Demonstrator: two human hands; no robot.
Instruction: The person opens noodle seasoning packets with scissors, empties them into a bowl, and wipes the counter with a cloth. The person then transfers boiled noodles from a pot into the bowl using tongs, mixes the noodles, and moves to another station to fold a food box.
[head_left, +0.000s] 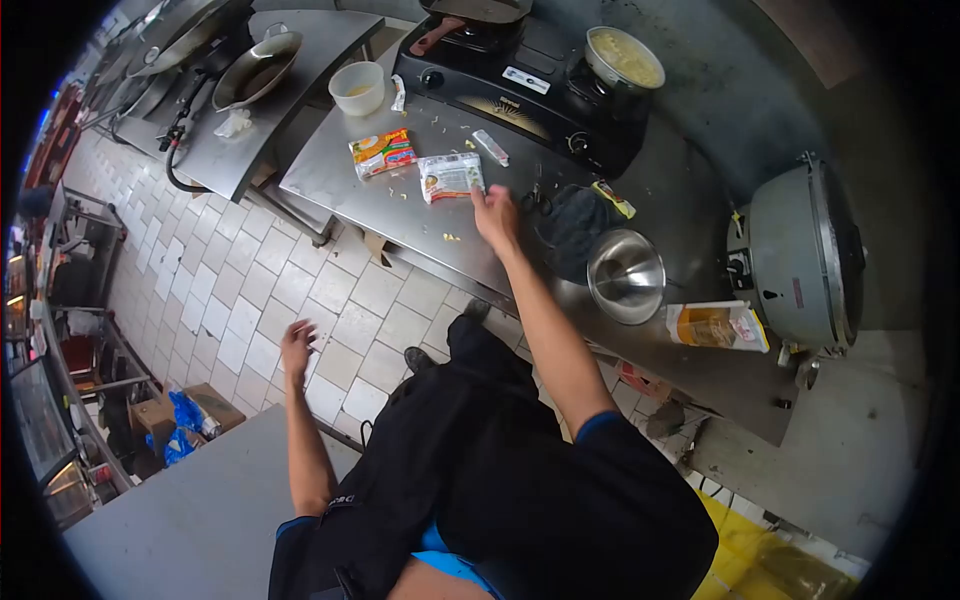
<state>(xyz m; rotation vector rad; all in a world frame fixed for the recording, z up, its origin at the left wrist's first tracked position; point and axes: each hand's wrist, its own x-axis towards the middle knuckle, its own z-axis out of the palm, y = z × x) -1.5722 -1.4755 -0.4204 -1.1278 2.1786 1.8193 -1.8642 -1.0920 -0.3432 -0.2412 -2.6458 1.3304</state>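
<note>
My right hand (496, 217) is over the steel counter, its fingers extended at the right edge of a white instant noodle packet (450, 178). Whether the fingertips touch the wrapper I cannot tell. Left of that packet lies an orange, red and green noodle packet (383, 153). A small white sachet (490, 147) rests just beyond, among scattered noodle crumbs. Dark scissors (538, 190) lie to the right of my hand, beside a dark cloth (578, 232). Away from the counter, my left hand (297, 349) hangs above the tiled floor, fingers loosely apart, holding nothing.
A black gas stove (510, 95) carries a frying pan (475, 10) and a pot of pale noodles (625, 58). Around the counter are a plastic tub (357, 88), yellow sachet (613, 199), steel bowl (626, 276), oil pouch (717, 326) and large grey cooker (795, 260). Woks (257, 72) stand left.
</note>
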